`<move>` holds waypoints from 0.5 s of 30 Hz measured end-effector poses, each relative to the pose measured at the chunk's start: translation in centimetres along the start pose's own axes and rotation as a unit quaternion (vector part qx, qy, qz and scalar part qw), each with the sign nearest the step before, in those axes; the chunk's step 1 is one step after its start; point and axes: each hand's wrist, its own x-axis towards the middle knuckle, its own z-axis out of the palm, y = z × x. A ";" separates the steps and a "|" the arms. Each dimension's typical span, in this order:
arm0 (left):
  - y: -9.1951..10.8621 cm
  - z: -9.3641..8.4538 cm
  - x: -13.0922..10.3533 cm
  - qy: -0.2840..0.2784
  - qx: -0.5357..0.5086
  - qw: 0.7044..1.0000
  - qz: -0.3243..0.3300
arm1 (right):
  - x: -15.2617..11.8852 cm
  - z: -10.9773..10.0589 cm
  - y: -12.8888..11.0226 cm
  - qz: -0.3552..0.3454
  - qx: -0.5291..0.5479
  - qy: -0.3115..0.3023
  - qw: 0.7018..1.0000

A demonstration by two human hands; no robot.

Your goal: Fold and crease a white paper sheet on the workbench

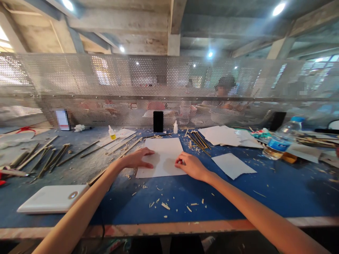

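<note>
A white sheet of paper [162, 151] lies flat on the blue table in front of me. My left hand [139, 158] rests at its left side, palm down, with thumb and fingers spread apart and nothing between them. Over the sheet's right edge, my right hand [189, 165] has its fingers curled in and the thumb close to the index finger. Whether anything small is in that pinch I cannot make out. Pale wood shavings [165, 205] are scattered on the table between my forearms.
A white power bank [50, 199] lies by my left forearm. Thin sticks [54, 158] are at the left, more sticks [198, 140] at the right. Behind stand glue bottles [112, 133] and a black phone-like object [158, 121]. Paper sheets [221, 135] and a water bottle [282, 139] are right.
</note>
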 end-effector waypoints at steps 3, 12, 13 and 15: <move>0.1 -0.1 0.0 0.000 -0.005 1.000 0.004 | -0.1 -0.1 -0.2 -0.012 0.002 -0.014 1.000; 0.0 0.0 0.0 -0.003 0.006 1.000 0.001 | 0.0 -0.3 -0.2 0.004 -0.012 -0.009 1.000; 0.0 0.0 0.0 -0.003 0.006 1.000 0.002 | 0.1 -0.3 -0.1 0.001 -0.007 -0.013 1.000; -0.1 0.0 0.0 0.001 0.011 1.000 0.004 | 0.2 -0.3 0.1 0.011 -0.014 -0.003 1.000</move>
